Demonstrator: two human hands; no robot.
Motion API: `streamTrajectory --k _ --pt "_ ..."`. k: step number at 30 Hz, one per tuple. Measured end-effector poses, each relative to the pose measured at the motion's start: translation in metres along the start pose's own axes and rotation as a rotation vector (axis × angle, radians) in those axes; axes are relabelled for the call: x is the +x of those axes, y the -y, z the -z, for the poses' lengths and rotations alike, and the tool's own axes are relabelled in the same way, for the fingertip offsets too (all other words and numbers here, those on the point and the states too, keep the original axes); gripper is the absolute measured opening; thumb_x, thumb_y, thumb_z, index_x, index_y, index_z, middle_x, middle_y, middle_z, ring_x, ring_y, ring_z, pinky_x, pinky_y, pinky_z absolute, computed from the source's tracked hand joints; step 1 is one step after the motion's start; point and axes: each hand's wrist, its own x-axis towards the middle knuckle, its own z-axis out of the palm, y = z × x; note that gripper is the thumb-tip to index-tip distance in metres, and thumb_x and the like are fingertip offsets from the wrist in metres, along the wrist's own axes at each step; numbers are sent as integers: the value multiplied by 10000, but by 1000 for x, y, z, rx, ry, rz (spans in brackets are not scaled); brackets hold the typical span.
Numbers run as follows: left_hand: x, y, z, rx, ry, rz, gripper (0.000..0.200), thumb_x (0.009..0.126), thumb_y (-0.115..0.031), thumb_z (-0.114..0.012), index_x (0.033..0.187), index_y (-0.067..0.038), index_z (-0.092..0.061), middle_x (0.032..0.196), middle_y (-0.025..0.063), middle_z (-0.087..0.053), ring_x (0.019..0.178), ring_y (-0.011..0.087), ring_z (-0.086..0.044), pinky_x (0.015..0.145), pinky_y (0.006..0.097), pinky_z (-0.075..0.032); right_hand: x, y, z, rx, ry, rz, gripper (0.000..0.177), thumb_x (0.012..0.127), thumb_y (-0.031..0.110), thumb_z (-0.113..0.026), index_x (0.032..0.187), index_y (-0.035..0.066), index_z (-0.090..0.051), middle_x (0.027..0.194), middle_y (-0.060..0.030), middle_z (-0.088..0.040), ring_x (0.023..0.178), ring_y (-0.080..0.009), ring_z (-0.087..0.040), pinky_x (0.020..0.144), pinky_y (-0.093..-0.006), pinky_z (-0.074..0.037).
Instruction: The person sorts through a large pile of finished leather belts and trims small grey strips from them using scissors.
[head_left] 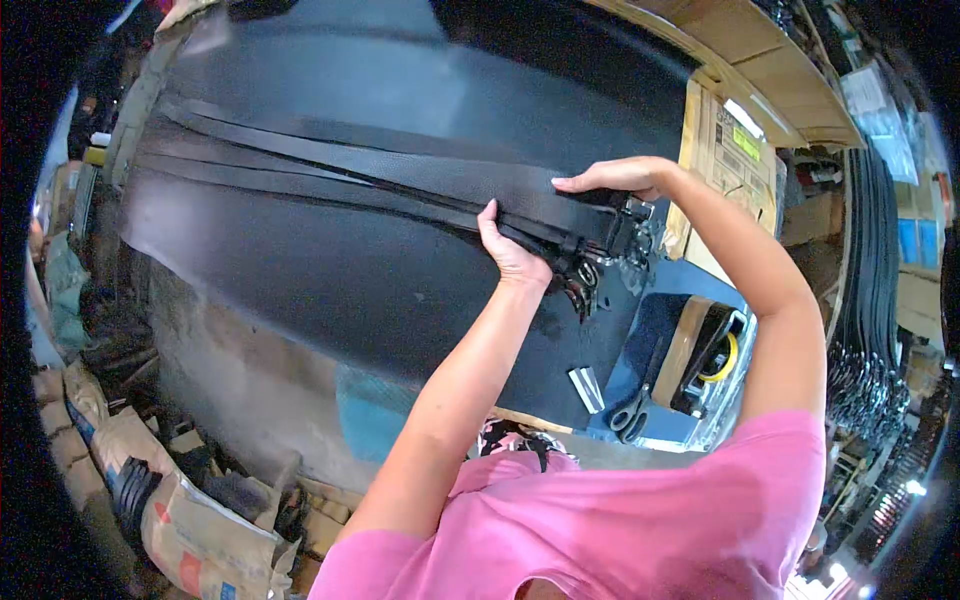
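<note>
Long, flat black straps with metal buckles (400, 172) stretch from the upper left of the frame to its centre, lying across a wide, smooth black work surface (310, 260). Their buckle ends bunch together just right of centre. The left hand (515, 262) grips the lower part of the bundle near the buckles, its thumb raised along the near edge and its fingers wrapped under, mostly hidden. The right hand (622, 176) holds the upper part beside the buckles, thumb laid flat on top of a strap; its other fingers are hidden by the straps, so their exact spread cannot be told.

At the lower centre-right, two small white strips (586, 390) lie on the black surface. Beside them are dark-handled scissors (631, 416) and a yellow ring-shaped roll (721, 358), near a brown band (684, 350). A printed tan cardboard box (735, 150) stands at the upper right. Many long black straps (868, 260) hang at the far right, and brown paper sacking (205, 530) lies at the lower left
</note>
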Motion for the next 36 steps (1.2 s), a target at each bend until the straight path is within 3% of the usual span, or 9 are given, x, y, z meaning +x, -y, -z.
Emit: streamTrajectory --k 6,7,11,14,16,20,26,30,36 --pt "-8 2 19 167 123 109 836 771 -739 -452 1259 -61 -476 1255 103 -509 1154 280 -468 1007 418 -335 10 -30 -13 -113 -64 114 787 819 635 -515 1235 -32 -525 1295 -132 -510 1203 -192 -443 1005 -311 -334" --pt "-10 8 14 320 -40 -31 897 747 -736 -497 1289 -25 -432 1261 98 -499 1158 259 -461 1007 398 -333 5 -34 -13 -225 -216 56 796 822 638 -504 1236 -42 -518 1306 -145 -499 1211 -205 -438 1007 -313 -331" --pt "-37 16 17 649 -204 -251 615 807 -287 -715 1211 50 -396 1206 145 -505 1104 214 -473 972 329 -343 -10 -54 -9 -228 -394 52 806 825 629 -499 1237 -65 -502 1323 -203 -469 1256 -260 -407 1027 -333 -321" --pt "-70 4 48 872 -137 -206 670 786 -255 -727 1249 61 -360 1276 179 -458 1159 237 -457 994 334 -338 -21 -57 -28 -532 -617 53 789 835 607 -489 1265 -54 -471 1322 -234 -455 1269 -305 -396 1033 -361 -326" --pt "-108 -13 58 1021 -193 -196 871 794 -192 -707 1398 68 -136 1403 228 -315 1255 282 -404 1051 367 -312 -32 -67 -59 -755 -884 200 750 806 583 -534 1181 -66 -520 1175 -259 -544 1130 -368 -507 981 -382 -388" --pt "-157 -76 96 1012 63 -351 675 833 -130 -657 1372 21 -279 1329 197 -425 1151 240 -507 965 329 -414 -59 -72 -124 -844 -1005 442 627 811 470 -591 1182 -31 -526 1160 -231 -543 1086 -362 -520 944 -401 -409" --pt "-250 -180 167 1296 119 -603 211 888 -78 -573 1064 28 -617 993 84 -649 942 154 -604 865 260 -459 -97 -92 -312 -744 -739 654 493 829 336 -627 1153 -25 -541 1129 -217 -554 1052 -360 -534 927 -401 -419" --pt "-308 -202 249 1404 -25 -656 191 897 -118 -567 989 30 -644 932 58 -651 857 120 -592 806 249 -457 -93 -144 -418 -806 -376 411 596 844 432 -581 1234 -10 -490 1189 -213 -535 1107 -357 -513 954 -411 -410" --pt "-381 -208 331 1621 -24 -470 257 908 -188 -572 961 52 -648 898 80 -670 854 124 -608 787 253 -470 -91 -225 -533 -651 -356 217 566 815 459 -589 1197 45 -537 1152 -212 -569 1069 -370 -545 911 -434 -444"
